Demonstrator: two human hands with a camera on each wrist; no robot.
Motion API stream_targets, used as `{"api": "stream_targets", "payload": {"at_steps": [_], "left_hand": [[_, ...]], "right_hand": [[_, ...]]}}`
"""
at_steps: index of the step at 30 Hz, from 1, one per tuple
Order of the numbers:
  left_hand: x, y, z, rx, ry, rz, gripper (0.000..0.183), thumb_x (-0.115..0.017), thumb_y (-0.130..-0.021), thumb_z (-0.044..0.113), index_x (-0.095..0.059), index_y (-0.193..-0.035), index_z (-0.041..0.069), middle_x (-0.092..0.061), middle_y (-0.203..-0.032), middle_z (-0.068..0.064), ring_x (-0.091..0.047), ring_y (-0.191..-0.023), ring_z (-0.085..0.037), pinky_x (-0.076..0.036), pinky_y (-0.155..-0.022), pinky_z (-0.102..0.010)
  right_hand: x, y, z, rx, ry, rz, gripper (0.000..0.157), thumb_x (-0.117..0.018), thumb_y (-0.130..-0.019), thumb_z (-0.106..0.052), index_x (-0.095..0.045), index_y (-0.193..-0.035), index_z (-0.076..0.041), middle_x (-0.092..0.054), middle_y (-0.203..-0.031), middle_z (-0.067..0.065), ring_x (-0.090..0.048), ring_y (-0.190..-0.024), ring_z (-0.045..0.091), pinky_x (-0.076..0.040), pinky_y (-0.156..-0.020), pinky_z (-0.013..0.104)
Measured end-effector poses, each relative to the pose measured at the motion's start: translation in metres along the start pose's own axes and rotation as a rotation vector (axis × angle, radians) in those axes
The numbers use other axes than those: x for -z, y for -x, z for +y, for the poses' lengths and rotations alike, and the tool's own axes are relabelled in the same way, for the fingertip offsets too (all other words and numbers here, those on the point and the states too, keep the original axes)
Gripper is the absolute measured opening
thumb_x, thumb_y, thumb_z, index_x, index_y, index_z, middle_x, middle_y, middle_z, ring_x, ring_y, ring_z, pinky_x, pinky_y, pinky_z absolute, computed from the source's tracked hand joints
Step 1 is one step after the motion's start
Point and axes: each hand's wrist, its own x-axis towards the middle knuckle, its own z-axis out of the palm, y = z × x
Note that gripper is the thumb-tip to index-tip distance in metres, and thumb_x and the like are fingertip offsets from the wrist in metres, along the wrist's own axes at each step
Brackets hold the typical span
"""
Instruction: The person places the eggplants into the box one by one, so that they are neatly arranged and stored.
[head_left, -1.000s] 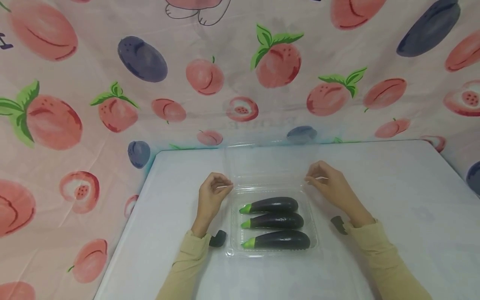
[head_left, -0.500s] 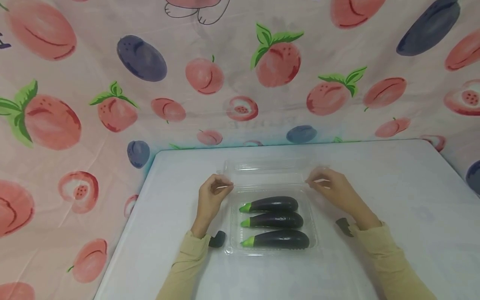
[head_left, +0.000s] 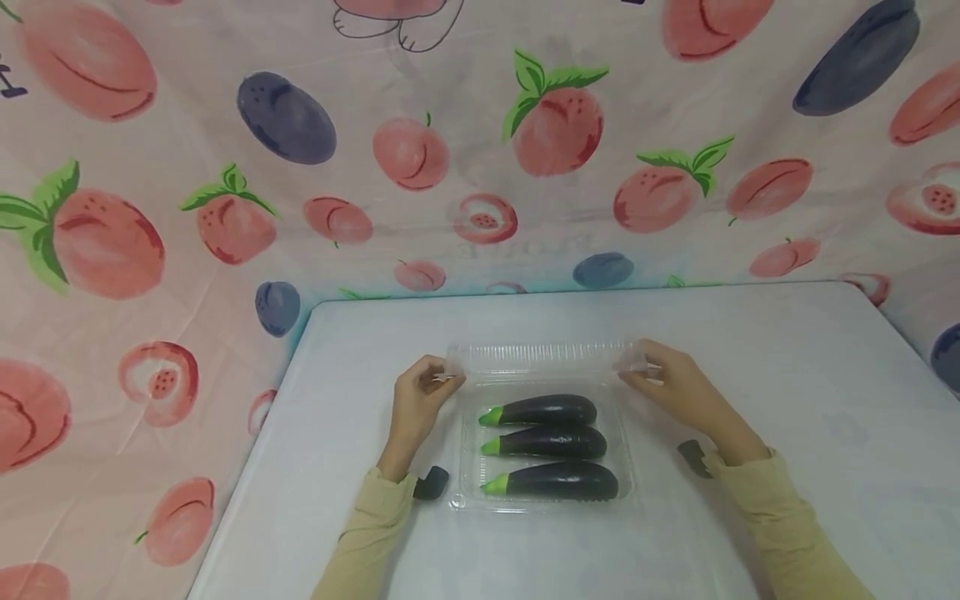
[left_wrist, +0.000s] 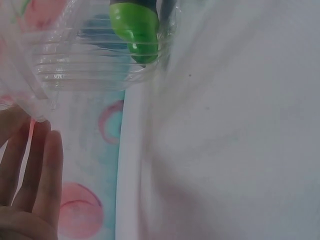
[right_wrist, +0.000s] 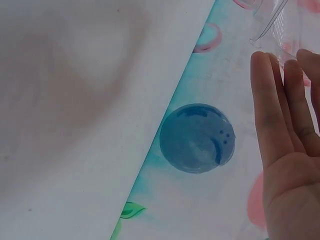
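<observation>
A clear plastic clamshell box [head_left: 540,505] lies on the white table with three dark purple eggplants [head_left: 555,440] in a row inside, green stem ends to the left. Its hinged lid [head_left: 540,358] stands tilted up along the far side. My left hand [head_left: 422,396] pinches the lid's left side near the hinge, between thumb and fingertips. On the opposite side my right hand [head_left: 667,379] pinches the lid's right corner. The left wrist view has the plastic corner at the fingertips [left_wrist: 52,137], with one eggplant's green tip [left_wrist: 135,30] behind the ribbed wall.
The white table [head_left: 810,375] ends in a straight far edge against a hanging cloth [head_left: 465,92] printed with peaches and plums. A dark piece [head_left: 432,483] sits at the left cuff, and another dark piece [head_left: 695,458] at the right one.
The lid has swung from leaning back at the far edge to a lower, foreshortened tilt nearer the box. My right hand has shifted slightly right; the left has barely moved. The eggplants stay put.
</observation>
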Motion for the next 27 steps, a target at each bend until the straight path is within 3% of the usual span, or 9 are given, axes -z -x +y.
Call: {"api": "stream_targets", "payload": {"at_steps": [2, 5, 11, 18, 23, 27], "left_hand": [[0.001, 0.001, 0.001, 0.013, -0.027, 0.003, 0.016, -0.073, -0.084, -0.007, -0.065, -0.097, -0.009, -0.068, -0.103, -0.021, -0.068, -0.098, -0.026, -0.057, -0.082, -0.019], [0.003, 0.003, 0.002, 0.021, -0.018, -0.009, 0.015, -0.072, -0.086, -0.007, -0.066, -0.099, -0.007, -0.068, -0.106, -0.021, -0.067, -0.105, -0.032, -0.057, -0.086, -0.021], [0.007, 0.006, 0.003, 0.013, 0.013, -0.059, 0.013, -0.069, -0.089, -0.004, -0.066, -0.100, -0.009, -0.067, -0.110, -0.024, -0.066, -0.108, -0.035, -0.056, -0.096, -0.031], [0.012, 0.008, 0.001, 0.026, -0.003, -0.088, 0.016, -0.069, -0.089, -0.003, -0.066, -0.104, -0.007, -0.068, -0.114, -0.022, -0.066, -0.110, -0.034, -0.055, -0.097, -0.034], [0.013, 0.010, 0.001, 0.015, -0.008, -0.103, 0.015, -0.065, -0.091, -0.005, -0.066, -0.106, -0.008, -0.068, -0.115, -0.022, -0.065, -0.112, -0.035, -0.056, -0.095, -0.028], [0.014, 0.010, 0.001, 0.004, -0.016, -0.109, 0.014, -0.063, -0.094, -0.002, -0.067, -0.107, -0.007, -0.069, -0.114, -0.020, -0.065, -0.111, -0.031, -0.055, -0.094, -0.026]], "right_hand": [[0.001, 0.001, 0.000, -0.002, -0.011, -0.007, 0.012, -0.070, -0.091, -0.002, -0.064, -0.101, -0.004, -0.067, -0.101, 0.010, -0.062, -0.101, 0.005, -0.056, -0.092, 0.051], [0.002, 0.003, 0.000, -0.008, -0.040, -0.036, 0.011, -0.069, -0.091, -0.001, -0.064, -0.101, -0.006, -0.068, -0.102, 0.006, -0.058, -0.101, -0.003, -0.055, -0.094, 0.051], [0.005, 0.007, 0.001, 0.025, -0.035, -0.066, 0.012, -0.068, -0.093, -0.004, -0.065, -0.104, -0.009, -0.067, -0.106, 0.003, -0.058, -0.106, 0.005, -0.055, -0.094, 0.050], [0.005, 0.010, 0.008, 0.113, -0.049, -0.067, 0.020, -0.064, -0.090, 0.010, -0.066, -0.106, -0.002, -0.067, -0.108, 0.006, -0.054, -0.106, -0.006, -0.058, -0.092, 0.032], [0.005, 0.011, 0.011, 0.095, -0.027, -0.065, 0.018, -0.059, -0.094, 0.007, -0.066, -0.107, -0.003, -0.068, -0.109, 0.008, -0.057, -0.108, -0.001, -0.058, -0.090, 0.046], [0.006, 0.011, 0.010, 0.070, -0.022, -0.070, 0.020, -0.055, -0.096, 0.006, -0.066, -0.108, -0.006, -0.068, -0.110, 0.009, -0.054, -0.107, -0.007, -0.055, -0.090, 0.055]]}}
